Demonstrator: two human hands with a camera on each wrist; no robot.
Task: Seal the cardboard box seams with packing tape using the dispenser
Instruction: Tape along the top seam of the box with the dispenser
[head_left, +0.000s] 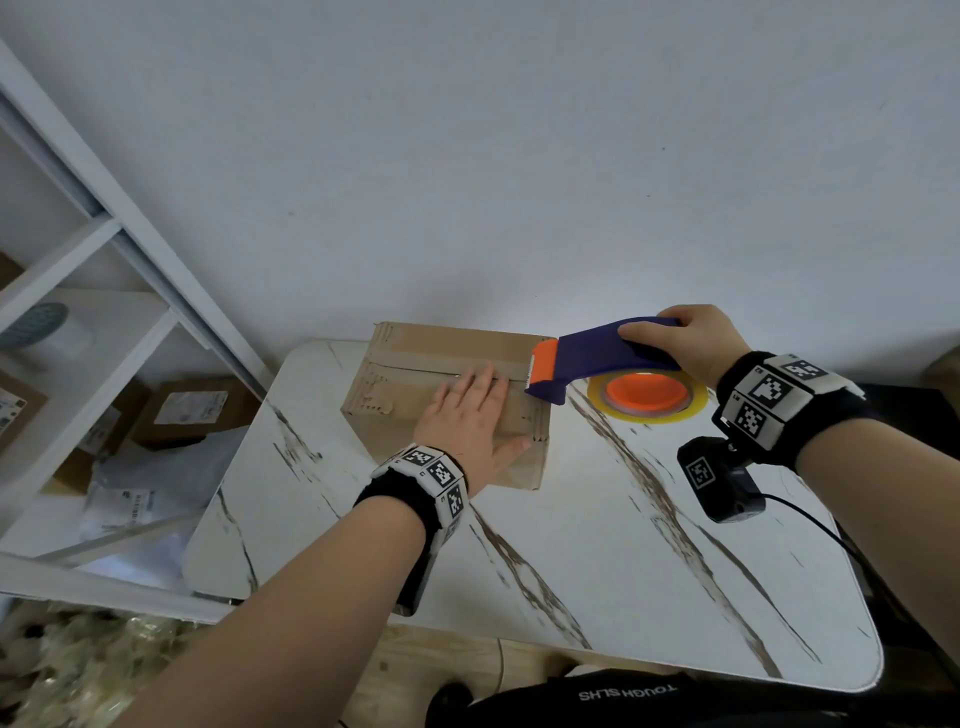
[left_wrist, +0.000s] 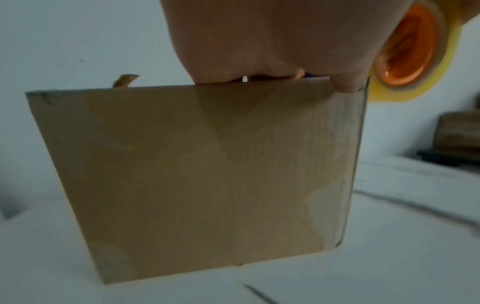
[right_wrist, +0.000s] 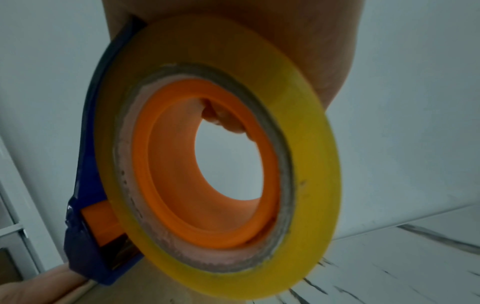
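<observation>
A brown cardboard box (head_left: 410, 387) sits at the far side of the white marble table (head_left: 597, 545), with old tape strips along its top seam. My left hand (head_left: 467, 421) lies flat on the box top, fingers straight, pressing it down; the left wrist view shows the box side (left_wrist: 202, 174) under my palm (left_wrist: 272, 41). My right hand (head_left: 685, 343) grips the blue handle of the tape dispenser (head_left: 597, 358). Its orange cutter head (head_left: 544, 364) is at the box's right top edge. The yellowish tape roll (right_wrist: 223, 156) on its orange hub fills the right wrist view.
A white shelf unit (head_left: 83, 332) with cardboard parcels and plastic bags stands at the left. A plain white wall is right behind the box. A black wrist camera (head_left: 722, 483) with a cable hangs under my right forearm. A wooden object (left_wrist: 459, 131) lies beyond the table's right side.
</observation>
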